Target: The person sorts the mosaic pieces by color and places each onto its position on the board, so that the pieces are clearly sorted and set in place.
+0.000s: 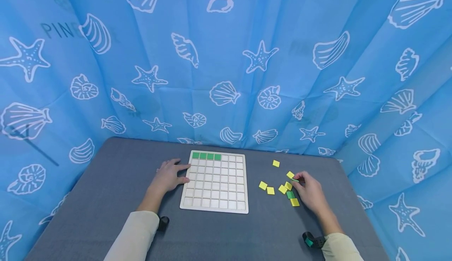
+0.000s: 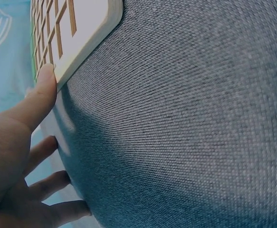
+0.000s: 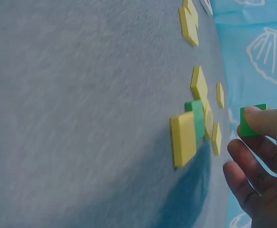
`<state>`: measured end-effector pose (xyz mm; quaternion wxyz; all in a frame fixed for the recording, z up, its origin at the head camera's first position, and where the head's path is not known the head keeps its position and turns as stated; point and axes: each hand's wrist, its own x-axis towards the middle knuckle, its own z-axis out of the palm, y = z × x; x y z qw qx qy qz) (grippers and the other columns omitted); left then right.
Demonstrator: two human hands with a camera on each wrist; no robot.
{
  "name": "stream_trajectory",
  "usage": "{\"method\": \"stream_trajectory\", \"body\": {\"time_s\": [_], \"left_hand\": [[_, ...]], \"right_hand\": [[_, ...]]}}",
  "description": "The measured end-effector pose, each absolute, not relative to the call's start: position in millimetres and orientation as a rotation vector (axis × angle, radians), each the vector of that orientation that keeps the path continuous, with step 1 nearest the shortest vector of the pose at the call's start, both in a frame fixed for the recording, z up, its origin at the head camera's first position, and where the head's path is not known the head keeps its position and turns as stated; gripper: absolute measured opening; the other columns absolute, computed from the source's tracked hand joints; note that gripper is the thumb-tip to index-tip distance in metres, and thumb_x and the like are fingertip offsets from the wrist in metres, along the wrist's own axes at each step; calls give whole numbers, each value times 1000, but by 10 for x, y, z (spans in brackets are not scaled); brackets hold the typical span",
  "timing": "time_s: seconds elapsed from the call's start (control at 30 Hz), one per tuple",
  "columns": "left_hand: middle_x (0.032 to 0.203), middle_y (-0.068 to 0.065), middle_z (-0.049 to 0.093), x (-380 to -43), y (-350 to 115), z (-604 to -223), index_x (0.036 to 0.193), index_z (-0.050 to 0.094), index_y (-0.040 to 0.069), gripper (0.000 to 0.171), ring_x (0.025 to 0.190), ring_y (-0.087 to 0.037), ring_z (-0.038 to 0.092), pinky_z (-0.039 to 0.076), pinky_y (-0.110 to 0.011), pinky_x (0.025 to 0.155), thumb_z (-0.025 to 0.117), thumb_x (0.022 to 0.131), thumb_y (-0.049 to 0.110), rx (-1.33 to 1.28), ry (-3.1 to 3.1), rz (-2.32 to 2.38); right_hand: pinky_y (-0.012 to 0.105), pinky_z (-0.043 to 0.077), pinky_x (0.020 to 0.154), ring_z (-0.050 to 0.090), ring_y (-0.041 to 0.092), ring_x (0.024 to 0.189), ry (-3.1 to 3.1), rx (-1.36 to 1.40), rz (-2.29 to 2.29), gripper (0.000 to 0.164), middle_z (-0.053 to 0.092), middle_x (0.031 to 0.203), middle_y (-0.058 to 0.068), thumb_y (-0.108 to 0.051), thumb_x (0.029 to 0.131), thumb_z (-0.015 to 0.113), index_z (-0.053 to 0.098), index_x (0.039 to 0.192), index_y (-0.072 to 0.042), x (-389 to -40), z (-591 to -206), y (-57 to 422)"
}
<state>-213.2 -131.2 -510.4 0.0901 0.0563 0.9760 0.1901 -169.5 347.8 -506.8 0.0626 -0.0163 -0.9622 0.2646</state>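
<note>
A white gridded board (image 1: 214, 194) lies on the table, with several green tiles (image 1: 206, 156) along the left part of its top row. My left hand (image 1: 168, 176) rests at the board's left side, thumb and forefinger extended onto the edge; the left wrist view shows the thumb on the frame. To the right, my right hand (image 1: 310, 192) pinches a green tile (image 3: 246, 129) between thumb and fingers, held over the loose tiles. Beneath it, another green tile (image 1: 290, 195) lies among several yellow tiles (image 1: 282, 189).
Grey cloth covers the table (image 1: 226, 233). A blue curtain (image 1: 226, 64) with white shell prints hangs behind and at the sides. One yellow tile (image 1: 276, 163) lies apart toward the back, and a couple more (image 1: 263, 185) lie nearer the board.
</note>
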Motion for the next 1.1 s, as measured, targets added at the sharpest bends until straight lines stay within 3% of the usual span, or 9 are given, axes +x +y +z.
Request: {"method": "stream_trajectory", "body": {"time_s": [0.17, 0.33, 1.1], "left_hand": [[161, -21, 39, -2132, -1302, -5098, 147, 58, 27, 60, 147, -54, 32, 31, -78, 110, 76, 91, 40, 168, 2899, 561], [161, -21, 39, -2136, -1292, -5087, 147, 58, 28, 60, 148, -53, 32, 31, -78, 111, 76, 91, 39, 165, 2892, 565], [161, -21, 39, -2111, -1309, -5061, 147, 57, 27, 60, 148, -54, 31, 31, -78, 111, 75, 91, 39, 179, 2898, 568]], "right_hand": [[36, 52, 74, 61, 23, 89, -2926, -42, 825, 14, 68, 102, 13, -11, 98, 69, 62, 109, -5, -1761, -5024, 3376], [31, 51, 70, 64, 24, 92, -2912, -22, 896, 17, 70, 105, 14, -14, 100, 66, 63, 115, -6, -1812, -5000, 3293], [32, 51, 77, 62, 21, 91, -2837, 69, 989, 20, 66, 104, 10, -11, 99, 66, 73, 118, -9, -2094, -5046, 2704]]}}
